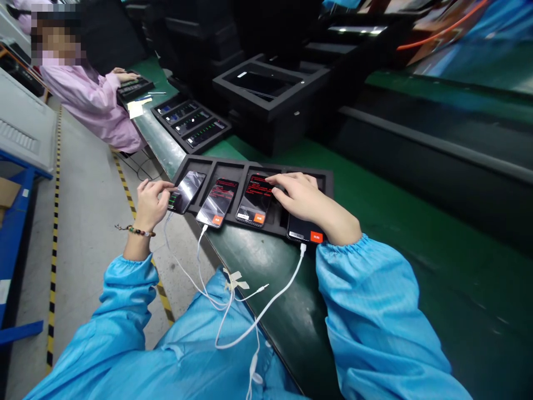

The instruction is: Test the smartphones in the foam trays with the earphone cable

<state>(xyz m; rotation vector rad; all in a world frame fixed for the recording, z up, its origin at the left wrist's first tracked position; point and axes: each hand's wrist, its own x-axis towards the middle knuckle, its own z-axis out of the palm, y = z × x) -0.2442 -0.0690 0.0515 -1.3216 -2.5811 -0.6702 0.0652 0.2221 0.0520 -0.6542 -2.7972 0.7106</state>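
Four-slot black foam tray (pixel 328 186) carries smartphones in a row. My left hand (pixel 154 203), fingers partly bent and apart, touches the left edge of the leftmost phone (pixel 189 191), whose screen reflects light. My right hand (pixel 297 194) reaches over the tray, its index finger stretched to the upper screen of the third phone (pixel 253 203). That screen and the second phone (pixel 219 203) show red text and an orange button. Below my right wrist lies the rightmost phone (pixel 302 229), partly hidden. White charging cables (pixel 287 286) run from the phones' lower ends.
Another black tray (pixel 227 126) with phones sits farther along the green table (pixel 250 261). A stacked black foam box (pixel 270 111) holds a dark device behind. A co-worker in pink (pixel 95 100) handles a tray at the far left. A loose cable plug (pixel 262 288) lies near the taped table edge.
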